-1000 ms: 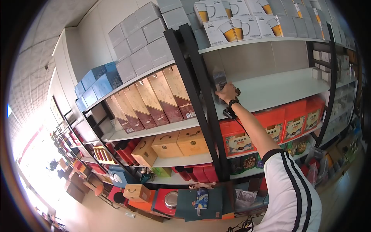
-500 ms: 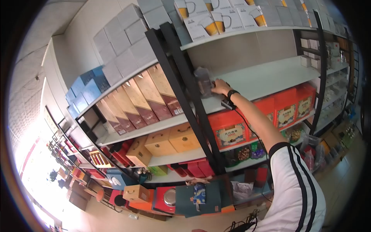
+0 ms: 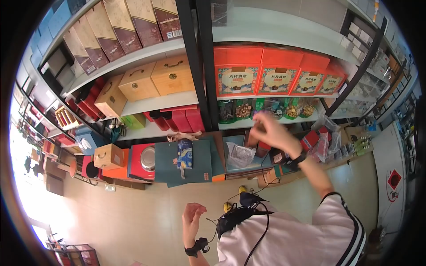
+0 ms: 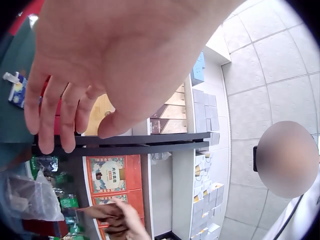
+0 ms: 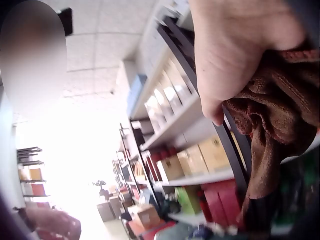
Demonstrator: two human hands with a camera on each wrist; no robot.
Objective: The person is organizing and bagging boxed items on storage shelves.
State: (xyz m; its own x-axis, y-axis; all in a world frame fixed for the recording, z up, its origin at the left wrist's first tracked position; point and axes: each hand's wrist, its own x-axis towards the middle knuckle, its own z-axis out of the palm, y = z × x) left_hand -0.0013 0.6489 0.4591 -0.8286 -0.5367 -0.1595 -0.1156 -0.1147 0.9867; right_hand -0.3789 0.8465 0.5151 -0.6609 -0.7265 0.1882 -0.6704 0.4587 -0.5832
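Observation:
My right hand point(image 3: 276, 136) is in front of the lower shelves, blurred in the head view. It grips a crumpled brown cloth point(image 5: 280, 110), whose loose end dangles below the fingers in the right wrist view. From the left wrist side, the same cloth point(image 4: 112, 217) overlaps the red-orange boxes. My left hand point(image 3: 194, 221) is held low over the floor, left of the body, holding nothing. Its fingers are spread and slightly bent in the left wrist view, away from any object.
Red-orange gift boxes point(image 3: 277, 80) line a shelf above bagged goods point(image 3: 244, 111). A plastic-wrapped package point(image 3: 219, 13) stands beside the black post point(image 3: 205, 66). Wooden cases point(image 3: 173, 77) fill the left shelf. Below are a dark green box point(image 3: 199, 159) and a crumpled plastic bag point(image 3: 240, 155).
My right hand has come down from the upper shelf, away from the plastic-wrapped package. The head view has tilted downward, and my left hand has come into it.

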